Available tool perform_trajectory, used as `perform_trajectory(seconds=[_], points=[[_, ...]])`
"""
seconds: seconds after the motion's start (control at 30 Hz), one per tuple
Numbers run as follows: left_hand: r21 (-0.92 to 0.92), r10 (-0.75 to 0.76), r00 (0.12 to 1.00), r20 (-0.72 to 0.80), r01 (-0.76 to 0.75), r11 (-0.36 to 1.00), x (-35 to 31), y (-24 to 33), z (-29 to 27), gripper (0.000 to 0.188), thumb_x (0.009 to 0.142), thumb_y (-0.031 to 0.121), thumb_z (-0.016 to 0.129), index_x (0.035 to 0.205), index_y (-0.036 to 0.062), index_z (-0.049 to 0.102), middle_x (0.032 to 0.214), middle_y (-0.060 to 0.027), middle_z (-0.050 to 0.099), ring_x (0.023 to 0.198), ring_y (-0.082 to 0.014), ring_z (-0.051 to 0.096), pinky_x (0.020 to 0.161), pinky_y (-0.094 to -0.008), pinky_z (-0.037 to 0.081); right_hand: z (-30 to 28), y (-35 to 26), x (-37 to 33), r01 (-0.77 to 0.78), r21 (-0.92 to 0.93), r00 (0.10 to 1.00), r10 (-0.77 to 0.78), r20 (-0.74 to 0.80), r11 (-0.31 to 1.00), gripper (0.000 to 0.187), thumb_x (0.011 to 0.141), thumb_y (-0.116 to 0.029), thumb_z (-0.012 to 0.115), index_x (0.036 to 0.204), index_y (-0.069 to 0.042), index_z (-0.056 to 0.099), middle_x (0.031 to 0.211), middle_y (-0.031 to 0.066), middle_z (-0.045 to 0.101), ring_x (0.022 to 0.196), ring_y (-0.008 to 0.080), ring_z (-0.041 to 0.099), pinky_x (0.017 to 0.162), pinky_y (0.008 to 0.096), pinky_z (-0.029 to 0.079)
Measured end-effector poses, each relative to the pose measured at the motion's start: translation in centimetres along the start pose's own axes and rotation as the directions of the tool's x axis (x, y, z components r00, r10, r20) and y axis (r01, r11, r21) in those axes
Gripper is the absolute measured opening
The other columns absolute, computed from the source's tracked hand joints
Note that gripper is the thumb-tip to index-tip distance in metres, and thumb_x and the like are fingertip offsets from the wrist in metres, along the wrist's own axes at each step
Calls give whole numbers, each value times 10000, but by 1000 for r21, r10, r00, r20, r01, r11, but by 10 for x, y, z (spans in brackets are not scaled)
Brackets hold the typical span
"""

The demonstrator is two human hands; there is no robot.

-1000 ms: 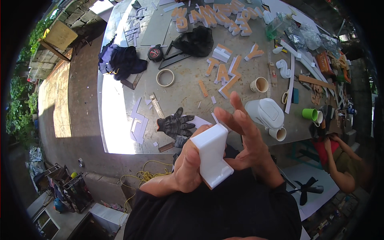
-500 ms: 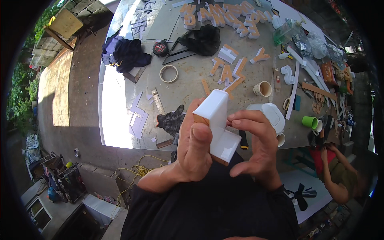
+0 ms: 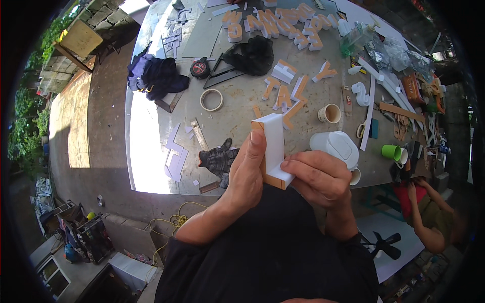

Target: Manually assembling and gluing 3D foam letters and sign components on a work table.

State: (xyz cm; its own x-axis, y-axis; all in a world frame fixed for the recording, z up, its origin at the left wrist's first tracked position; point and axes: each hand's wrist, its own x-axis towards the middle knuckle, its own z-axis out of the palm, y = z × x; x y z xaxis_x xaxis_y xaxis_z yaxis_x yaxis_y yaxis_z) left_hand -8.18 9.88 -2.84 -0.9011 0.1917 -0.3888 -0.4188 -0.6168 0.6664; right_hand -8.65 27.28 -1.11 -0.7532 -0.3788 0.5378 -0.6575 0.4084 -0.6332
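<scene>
Close in front of me, my left hand (image 3: 246,174) is closed around the tall side of an L-shaped block letter (image 3: 274,144), its thumb lying up along the edge. The letter has glossy white side walls and tan faces. My right hand (image 3: 322,178) pinches the end of the letter's short arm between thumb and fingers. Beyond the left hand lies a dark work glove (image 3: 218,158) on the table. A white lidded container (image 3: 334,147) stands just past my right hand. Several tan-faced letters (image 3: 284,98) lie farther off.
The grey table (image 3: 237,118) carries a masking tape roll (image 3: 211,100), a tape measure (image 3: 200,68), a paper cup (image 3: 329,113), scissors (image 3: 360,130) and a green cup (image 3: 390,153). More finished-looking letters (image 3: 275,22) crowd the far side. Another person (image 3: 429,212) is at the right.
The block letter has turned, showing its inner white wall and lower tan face differently. My right hand has gone from spread fingers beside it to a pinch on its short arm.
</scene>
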Motion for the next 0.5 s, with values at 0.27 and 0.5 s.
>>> perform_trajectory(seconds=[0.27, 0.5], points=[[207, -198, 933, 300, 139, 968, 3, 14, -29, 671, 847, 400, 738, 1293, -36, 488, 1196, -143, 619, 1084, -220, 634, 957, -360, 505, -31, 17, 8, -268, 372, 935, 147, 323, 889, 358, 665, -37, 848, 1002, -10, 729, 942, 122, 718, 836, 247, 713, 688, 308, 564], [-71, -195, 955, 223, 215, 974, -10, 13, -16, 727, 827, 494, 710, 1307, -5, 487, 1189, -181, 609, 1112, -305, 629, 995, -450, 497, -10, 20, 5, -289, 704, 956, 232, 178, 649, 386, 663, -10, 857, 1030, 1, 736, 993, 126, 718, 874, 198, 697, 710, 293, 546]])
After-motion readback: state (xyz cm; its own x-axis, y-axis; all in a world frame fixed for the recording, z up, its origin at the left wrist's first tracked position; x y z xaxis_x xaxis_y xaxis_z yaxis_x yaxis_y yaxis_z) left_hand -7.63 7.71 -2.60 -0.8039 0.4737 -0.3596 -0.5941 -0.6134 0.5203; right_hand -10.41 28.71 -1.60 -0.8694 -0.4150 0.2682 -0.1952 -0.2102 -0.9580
